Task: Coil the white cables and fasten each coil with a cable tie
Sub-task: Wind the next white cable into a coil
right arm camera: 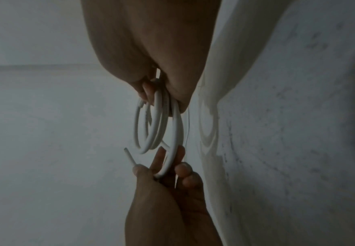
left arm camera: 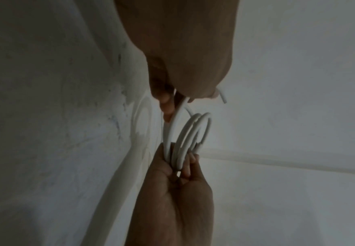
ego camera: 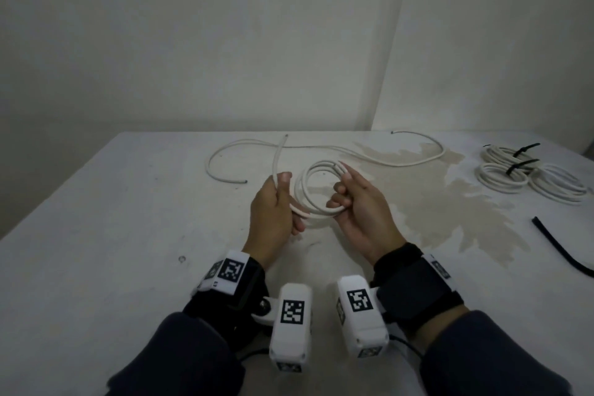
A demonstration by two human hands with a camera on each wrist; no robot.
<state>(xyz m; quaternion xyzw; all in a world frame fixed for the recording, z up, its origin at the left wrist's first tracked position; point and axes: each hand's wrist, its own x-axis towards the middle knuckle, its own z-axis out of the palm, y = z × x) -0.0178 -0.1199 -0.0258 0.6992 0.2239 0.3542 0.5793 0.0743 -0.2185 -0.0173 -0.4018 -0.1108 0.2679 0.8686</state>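
In the head view both hands are raised over the middle of the white table point(ego camera: 128, 235) with a white cable coil point(ego camera: 316, 191) between them. My right hand point(ego camera: 348, 199) pinches the coil's right side, its loops running between thumb and fingers point(right arm camera: 149, 93). My left hand point(ego camera: 278, 199) grips the coil's left side and the free tail point(ego camera: 280, 154), which sticks up past the thumb. The wrist views show the coil point(left arm camera: 190, 136) point(right arm camera: 157, 126) edge-on and the tail's cut end point(right arm camera: 128, 155). A black cable tie point(ego camera: 559, 251) lies loose at the right.
A second white cable point(ego camera: 321, 148) lies uncoiled along the far side of the table. Three coils point(ego camera: 501, 177) sit at the far right, black ties visible on two. A pale stain point(ego camera: 450, 202) spreads right of my hands. Walls close off the far edge.
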